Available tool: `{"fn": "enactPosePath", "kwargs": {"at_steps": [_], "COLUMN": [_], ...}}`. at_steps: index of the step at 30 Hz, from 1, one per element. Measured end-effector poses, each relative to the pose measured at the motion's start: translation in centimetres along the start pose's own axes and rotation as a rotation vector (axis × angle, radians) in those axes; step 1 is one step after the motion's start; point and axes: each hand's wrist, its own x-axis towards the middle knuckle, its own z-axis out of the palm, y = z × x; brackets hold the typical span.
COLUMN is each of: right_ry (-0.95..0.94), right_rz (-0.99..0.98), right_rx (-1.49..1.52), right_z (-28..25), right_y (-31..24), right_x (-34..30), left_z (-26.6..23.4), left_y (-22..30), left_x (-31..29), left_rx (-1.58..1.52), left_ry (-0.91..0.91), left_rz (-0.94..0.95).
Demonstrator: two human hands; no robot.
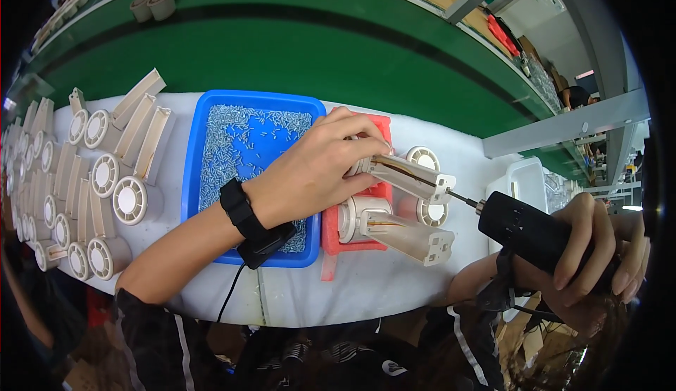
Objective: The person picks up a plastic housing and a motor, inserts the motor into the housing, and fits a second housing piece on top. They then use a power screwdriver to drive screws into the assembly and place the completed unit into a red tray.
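My left hand [331, 153] is closed around the round end of a cream plastic housing [412, 177] with a long handle, which lies over a red holder [329, 230]. My right hand [591, 250] grips a black electric screwdriver [524, 223] from the right. Its bit meets the end of that housing's handle, or comes very near it. A second cream housing [408, 234] rests in the red holder just below, its handle pointing right. Two round grilled ends of more housings [422, 158] show behind the handles.
Left of the holder, a blue tray [189, 180] holds many small silver screws [225, 137]. Rows of cream housings [130, 201] cover the table's left side. A white bin [524, 180] stands at right, beneath a grey metal frame [563, 120]. The green conveyor belt [282, 53] runs behind.
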Motion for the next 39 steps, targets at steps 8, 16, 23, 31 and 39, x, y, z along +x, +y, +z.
{"fn": "enactPosePath", "kwargs": {"at_steps": [8,16,23,31,39], "right_ry": [0.018,0.045,-0.040,-0.084,0.037], "right_rz": [0.005,-0.001,0.014,0.006,0.009], "right_rx": [0.001,0.022,0.072,0.009,0.010], "right_z": [0.1,-1.1,-1.7,0.7,0.4], "right_y": [-0.9,-1.2,-0.6,2.1,-0.3], "right_x": [0.4,-0.3,0.4,-0.1,0.2], "left_z": [0.0,-0.1,-0.1,-0.2,-0.4], "left_y": [0.1,0.0,-0.1,-0.2,0.1], "left_x": [0.0,0.0,-0.1,0.0,0.2], "left_rx": [-0.013,-0.003,-0.019,-0.017,-0.024], "left_ry": [0.006,0.013,0.023,0.025,0.007], "left_rz": [-0.006,0.003,-0.014,-0.011,0.000]}}
